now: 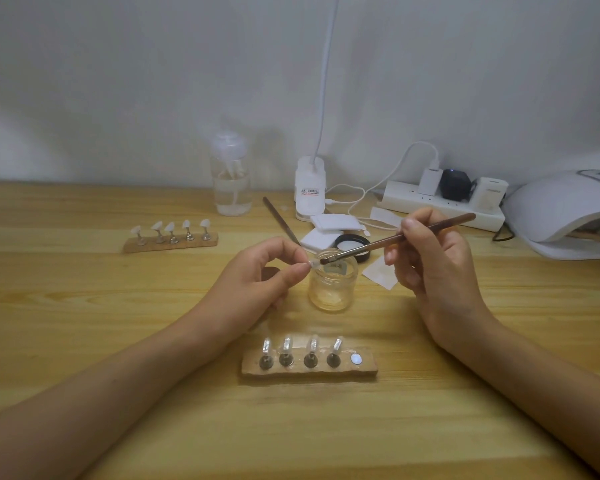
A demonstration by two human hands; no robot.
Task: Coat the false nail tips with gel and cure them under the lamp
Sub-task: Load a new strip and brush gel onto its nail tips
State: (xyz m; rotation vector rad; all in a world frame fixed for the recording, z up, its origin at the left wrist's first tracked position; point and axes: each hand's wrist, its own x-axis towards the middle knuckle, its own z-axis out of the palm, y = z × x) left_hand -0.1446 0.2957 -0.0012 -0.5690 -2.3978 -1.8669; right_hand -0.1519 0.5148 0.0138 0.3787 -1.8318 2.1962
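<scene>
Left hand [267, 271] pinching small clear false nail tip [313, 264] between thumb and forefinger; whatever's under tip hiding behind fingers, can't tell. Right hand [433, 271] gripping long brown wooden brush [395, 239] pen-style, bristles touching tip, just above open glass jar [331, 289]. Near cork strip [309, 370] holding four more tips. White curing lamp [565, 209] getting cut off at right edge, inside too dark to see.

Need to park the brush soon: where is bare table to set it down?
Bare wood lies left of the left hand, in front of the far nail stand, and between the right hand and the lamp. Crowded behind the jar: pads, lid, cables, power strip.
</scene>
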